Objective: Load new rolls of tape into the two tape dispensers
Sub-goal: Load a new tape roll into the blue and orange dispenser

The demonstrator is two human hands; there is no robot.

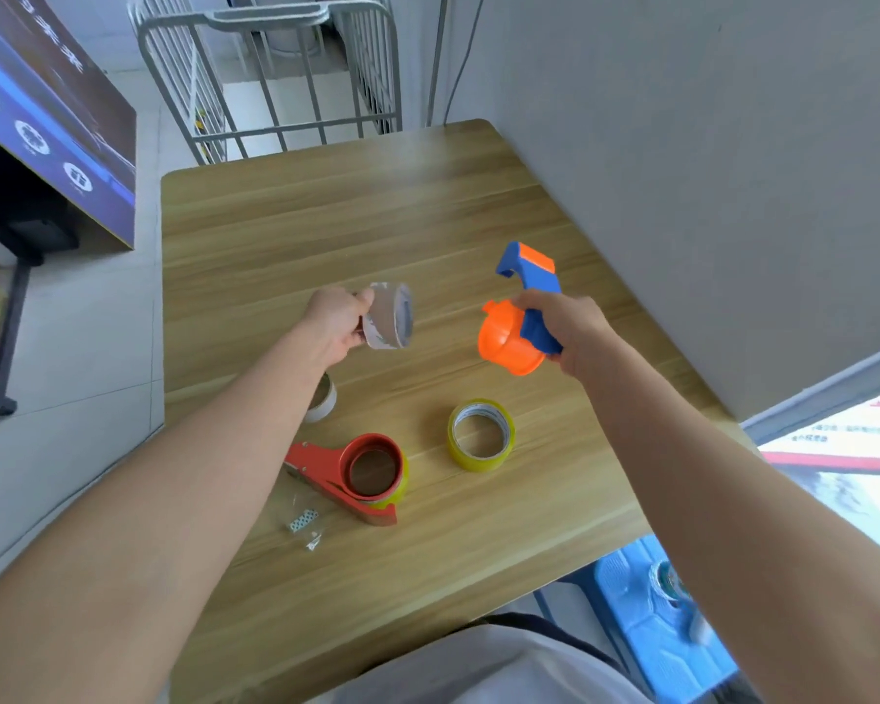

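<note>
My left hand [335, 323] holds a clear tape roll [389, 316] above the wooden table [377, 221], its open side turned right. My right hand [567, 327] grips the blue handle of an orange and blue tape dispenser [516, 322], lifted off the table, its orange drum bare and facing the roll. A gap separates roll and drum. On the table near me lies a red tape dispenser [356, 475] with a yellowish roll on its hub. A loose yellow tape roll [481, 435] lies flat to its right. Another pale roll [322, 398] is partly hidden under my left forearm.
A small clear plastic wrapper [303, 520] lies by the red dispenser. A grey wall [707, 170] borders the table's right side. A metal cage trolley [275, 73] stands behind the table. A blue plastic stool [666, 617] sits at lower right.
</note>
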